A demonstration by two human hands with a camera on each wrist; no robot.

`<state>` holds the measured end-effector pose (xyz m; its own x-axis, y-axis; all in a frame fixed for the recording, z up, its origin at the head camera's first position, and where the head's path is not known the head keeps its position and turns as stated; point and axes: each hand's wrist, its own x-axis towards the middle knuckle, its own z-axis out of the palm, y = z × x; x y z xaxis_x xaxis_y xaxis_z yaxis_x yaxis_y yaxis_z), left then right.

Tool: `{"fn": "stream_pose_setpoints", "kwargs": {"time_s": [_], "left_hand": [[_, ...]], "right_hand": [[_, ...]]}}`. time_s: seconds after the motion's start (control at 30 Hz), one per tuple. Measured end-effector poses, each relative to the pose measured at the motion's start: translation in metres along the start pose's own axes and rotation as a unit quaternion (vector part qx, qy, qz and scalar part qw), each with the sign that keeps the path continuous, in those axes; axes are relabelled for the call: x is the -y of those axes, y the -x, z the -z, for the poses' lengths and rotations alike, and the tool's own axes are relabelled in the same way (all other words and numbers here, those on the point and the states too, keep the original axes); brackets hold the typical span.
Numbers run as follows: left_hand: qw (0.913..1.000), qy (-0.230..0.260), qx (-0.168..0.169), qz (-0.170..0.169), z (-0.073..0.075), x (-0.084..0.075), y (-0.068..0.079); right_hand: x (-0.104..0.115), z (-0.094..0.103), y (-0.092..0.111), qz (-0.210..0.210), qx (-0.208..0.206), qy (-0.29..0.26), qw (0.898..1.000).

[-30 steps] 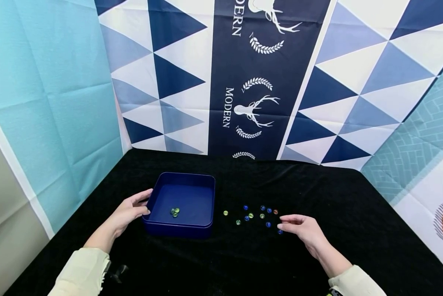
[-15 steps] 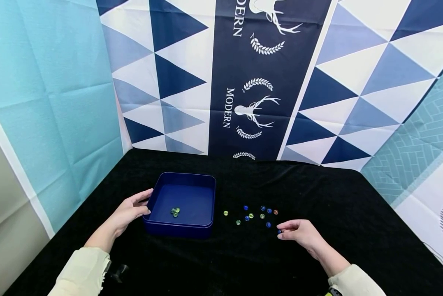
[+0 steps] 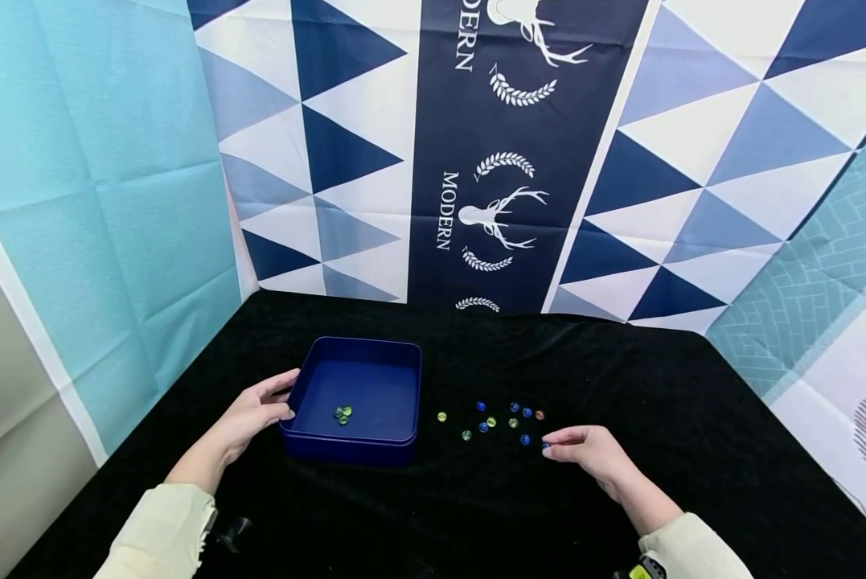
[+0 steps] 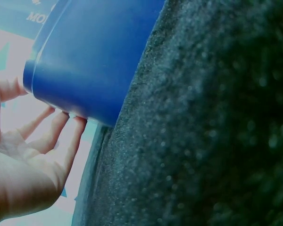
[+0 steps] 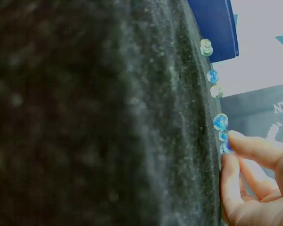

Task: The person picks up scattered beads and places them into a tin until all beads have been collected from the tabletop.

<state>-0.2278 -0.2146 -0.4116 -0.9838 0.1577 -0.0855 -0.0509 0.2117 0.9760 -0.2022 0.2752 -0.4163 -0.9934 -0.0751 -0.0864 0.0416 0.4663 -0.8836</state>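
A dark blue box without a lid holds a few green marbles on its floor. My left hand touches its left wall; fairly straight fingertips rest on the outside, with the thumb at the rim, as the left wrist view also shows. Between the thumb and fingertips of my right hand is a pinched blue marble, partly hidden by the fingers. Left of that hand lie loose marbles: several blue ones, several green ones and a reddish-brown one.
Black cloth covers the table. A small black object is beside the left sleeve. Patterned fabric hangs behind the table, with light blue cloth along the left.
My right hand has moved down to a blue marble, closed its thumb and fingers on it, and risen slightly. The left hand and box have stayed in place.
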Motion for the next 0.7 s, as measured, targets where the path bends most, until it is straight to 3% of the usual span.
{"fn": "stream_pose_setpoints", "kwargs": {"time_s": [0.13, 0.2, 0.4, 0.7], "left_hand": [[1.0, 0.0, 0.001, -0.001, 0.0, 0.001, 0.0], [1.0, 0.0, 0.001, 0.0, 0.0, 0.001, 0.0], [1.0, 0.0, -0.003, 0.003, -0.001, 0.0, 0.001], [1.0, 0.004, 0.002, 0.007, 0.001, -0.002, 0.001]], "right_hand": [[-0.005, -0.001, -0.002, 0.027, 0.019, -0.096, 0.995], [-0.004, -0.004, -0.003, 0.025, 0.013, -0.119, 0.993], [0.007, -0.012, -0.006, -0.014, -0.024, -0.16, 0.987], [0.021, -0.024, -0.011, -0.026, -0.057, -0.21, 0.976]]}}
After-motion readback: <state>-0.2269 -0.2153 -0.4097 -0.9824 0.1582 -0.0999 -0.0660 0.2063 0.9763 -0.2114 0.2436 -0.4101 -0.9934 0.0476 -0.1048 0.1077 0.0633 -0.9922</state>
